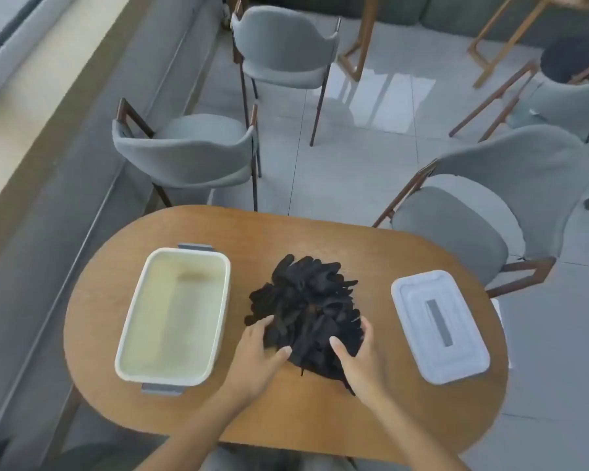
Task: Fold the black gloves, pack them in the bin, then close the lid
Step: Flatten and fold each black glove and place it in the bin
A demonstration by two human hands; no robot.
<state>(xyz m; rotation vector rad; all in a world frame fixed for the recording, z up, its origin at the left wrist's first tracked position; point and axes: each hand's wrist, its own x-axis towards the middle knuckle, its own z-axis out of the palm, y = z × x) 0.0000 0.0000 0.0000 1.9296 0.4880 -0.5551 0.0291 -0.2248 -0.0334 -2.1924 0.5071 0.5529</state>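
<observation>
Between the bin (172, 321) and the lid (440, 326), a loose heap of black gloves (306, 311) lies on the wooden surface (320, 416), and everything else is best placed from that heap. The bin sits just to its left, open and with nothing in it; the lid lies flat on the heap's right, apart from it. Both hands are at the heap's near edge. The left hand (259, 358) presses in from the near left, its fingers (264, 326) curled into the cloth. The right hand (356, 355) takes hold from the near right, thumb and fingers bent around a bunch of gloves. The heap runs away from the person, so single gloves must be pulled toward them. No glove looks folded yet. The left hand is nearer the bin.
</observation>
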